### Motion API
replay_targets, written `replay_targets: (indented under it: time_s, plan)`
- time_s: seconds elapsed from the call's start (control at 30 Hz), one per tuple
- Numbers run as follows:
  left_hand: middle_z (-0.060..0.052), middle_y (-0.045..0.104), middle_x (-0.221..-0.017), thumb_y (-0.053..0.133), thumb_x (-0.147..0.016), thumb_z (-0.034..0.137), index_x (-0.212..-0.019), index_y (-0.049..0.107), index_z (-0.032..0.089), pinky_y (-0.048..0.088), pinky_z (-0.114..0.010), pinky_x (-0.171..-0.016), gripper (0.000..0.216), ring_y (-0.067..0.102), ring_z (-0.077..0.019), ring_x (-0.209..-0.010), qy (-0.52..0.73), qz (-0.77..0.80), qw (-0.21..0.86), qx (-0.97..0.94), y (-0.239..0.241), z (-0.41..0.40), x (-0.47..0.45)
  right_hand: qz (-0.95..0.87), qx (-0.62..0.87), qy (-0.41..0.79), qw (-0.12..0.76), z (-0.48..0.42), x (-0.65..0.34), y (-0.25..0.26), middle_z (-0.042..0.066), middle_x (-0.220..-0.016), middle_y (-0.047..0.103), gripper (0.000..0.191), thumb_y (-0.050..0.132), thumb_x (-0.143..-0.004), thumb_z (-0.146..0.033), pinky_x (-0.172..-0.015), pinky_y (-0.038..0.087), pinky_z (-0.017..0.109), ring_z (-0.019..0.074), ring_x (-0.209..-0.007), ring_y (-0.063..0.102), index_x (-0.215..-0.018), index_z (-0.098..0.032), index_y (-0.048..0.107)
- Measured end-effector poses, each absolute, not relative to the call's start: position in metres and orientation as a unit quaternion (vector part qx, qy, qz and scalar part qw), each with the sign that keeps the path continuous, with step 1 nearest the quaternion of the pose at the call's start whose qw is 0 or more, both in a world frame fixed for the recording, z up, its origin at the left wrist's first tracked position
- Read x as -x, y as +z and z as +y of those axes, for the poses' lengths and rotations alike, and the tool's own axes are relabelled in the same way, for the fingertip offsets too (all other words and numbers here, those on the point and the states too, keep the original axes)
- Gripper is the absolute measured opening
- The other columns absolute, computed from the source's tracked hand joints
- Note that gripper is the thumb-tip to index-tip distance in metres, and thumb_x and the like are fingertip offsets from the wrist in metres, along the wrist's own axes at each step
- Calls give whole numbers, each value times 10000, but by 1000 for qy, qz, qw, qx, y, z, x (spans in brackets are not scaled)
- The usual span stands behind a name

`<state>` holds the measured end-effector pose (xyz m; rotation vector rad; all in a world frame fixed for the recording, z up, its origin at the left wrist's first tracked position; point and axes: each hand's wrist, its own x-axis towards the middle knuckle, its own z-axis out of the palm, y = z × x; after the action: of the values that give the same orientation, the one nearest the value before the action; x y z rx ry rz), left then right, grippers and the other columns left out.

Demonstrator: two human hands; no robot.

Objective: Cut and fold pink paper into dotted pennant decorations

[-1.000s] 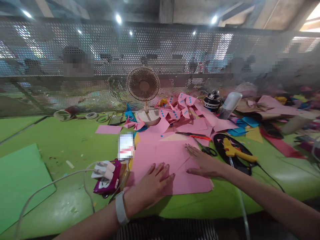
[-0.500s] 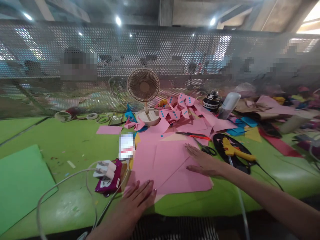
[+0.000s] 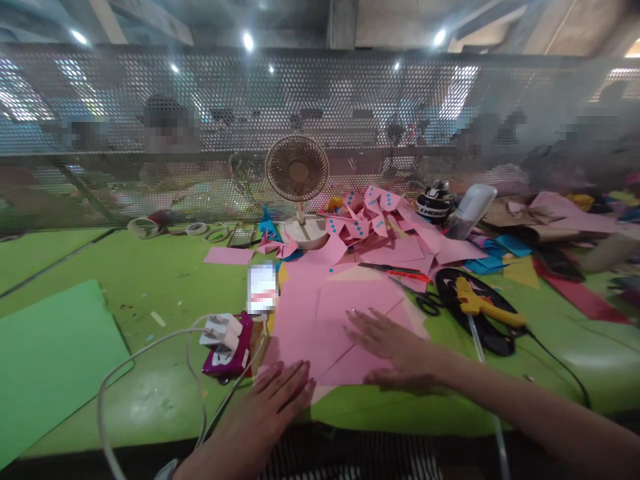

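Pink paper sheets (image 3: 300, 327) lie flat in front of me, with a diagonal folded edge running across them. My left hand (image 3: 275, 400) rests palm down on their near left corner, fingers stretched out. Spread flat over the right part of the pink paper is my right hand (image 3: 390, 347), its fingers apart. Just beyond it lie black-handled scissors (image 3: 429, 304) and a red-and-black cutter-like tool (image 3: 395, 271). Neither hand grips anything.
To the right, a yellow glue gun (image 3: 483, 303) rests on a black plate (image 3: 445, 283). A purple power socket (image 3: 230, 360) with white plugs and a phone (image 3: 262, 287) are at left. Behind stand a small fan (image 3: 299, 170) and cut pink pieces (image 3: 360, 223). Green sheet (image 3: 60, 360) lies far left.
My right hand has slid toward me and to the left over the pink paper. My left hand stays at the near left corner. The view has shifted slightly.
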<state>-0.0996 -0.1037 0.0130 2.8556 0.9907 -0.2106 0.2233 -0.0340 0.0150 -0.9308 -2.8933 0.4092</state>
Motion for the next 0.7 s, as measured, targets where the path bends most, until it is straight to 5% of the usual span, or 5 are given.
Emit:
replay_targets:
  time_s: [0.17,0.4,0.6,0.7]
  plan:
    - [-64,217,-1491,403,-613,-44,-1433,231,240,265,-504,-1076,884,193,-251,-1370,-75,330,56,-940,12,-104,101,-934,317,164,23,-28,-232,6,41,-1523,23,743,388,-872,-582,-1138,80,461,251,-1394,37,-1455,-272,47]
    - [-81,211,-1488,412,-611,-35,-1431,241,218,258,-508,-1075,875,201,-261,-1366,-71,328,64,-940,14,-102,99,-900,431,62,26,-2,-288,-10,103,-1506,123,775,343,-873,-610,-1117,59,533,272,-1384,114,-1455,-212,21]
    - [-33,236,-1487,401,-631,-48,-1423,243,287,278,-498,-1069,874,228,-228,-1362,-58,336,70,-937,16,-101,100,-893,447,-16,53,8,-288,-7,135,-1434,342,708,364,-878,-586,-1110,121,550,287,-1361,213,-1434,-163,247]
    - [-13,270,-1479,387,-624,-53,-1425,235,306,313,-491,-1058,890,280,-225,-1344,-37,336,71,-939,20,-100,100,-932,351,-54,78,11,-276,-3,121,-1403,401,508,403,-933,-356,-1101,222,522,257,-1316,339,-1405,-183,326]
